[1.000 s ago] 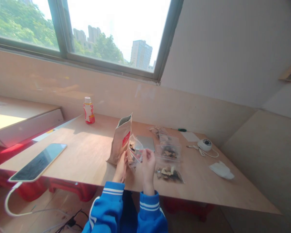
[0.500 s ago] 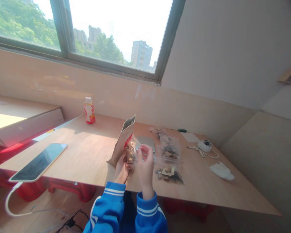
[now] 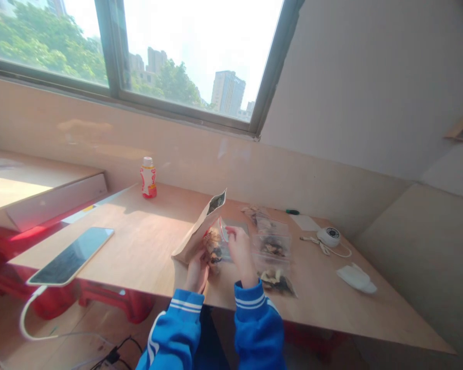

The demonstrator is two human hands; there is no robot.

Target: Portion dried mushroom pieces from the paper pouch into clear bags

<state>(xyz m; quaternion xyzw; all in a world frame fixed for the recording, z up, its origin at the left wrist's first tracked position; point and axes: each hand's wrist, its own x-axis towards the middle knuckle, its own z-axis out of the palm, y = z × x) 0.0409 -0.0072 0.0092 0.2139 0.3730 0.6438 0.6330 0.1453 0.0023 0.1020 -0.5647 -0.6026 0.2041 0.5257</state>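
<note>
- Since the earlier frame, the kraft paper pouch (image 3: 197, 234) has tipped further right, and the right hand (image 3: 239, 254) has shifted right with it.
- The pouch is tilted, its low corner near the table and its open top at the far end, above the hands.
- The left hand (image 3: 196, 275) has its fingers curled around the pouch's lower part and the clear zip bag (image 3: 218, 252) of dried mushroom pieces, which sits just right of the pouch, off the table.
- The right fingertips (image 3: 230, 233) are nearly closed, pinching the bag's red-edged mouth.
- Blue striped sleeves (image 3: 258, 324) cover both forearms.
- A silver tablet (image 3: 235, 224) lies beyond, partly blocked by the bag.
- To the right lie more filled zip bags (image 3: 273, 246), a white cloth (image 3: 357, 279), a white round device (image 3: 329, 237) with its cord, a white card (image 3: 304, 222) and a green marker (image 3: 292, 211).
- To the left lie a phone (image 3: 71, 255) with a white cable (image 3: 29, 321) and a small bottle (image 3: 148, 178).
- All of these rest on a wooden table (image 3: 139, 246), with red stools (image 3: 111, 303) beneath.
- A window (image 3: 189, 56) sits in the far wall.
</note>
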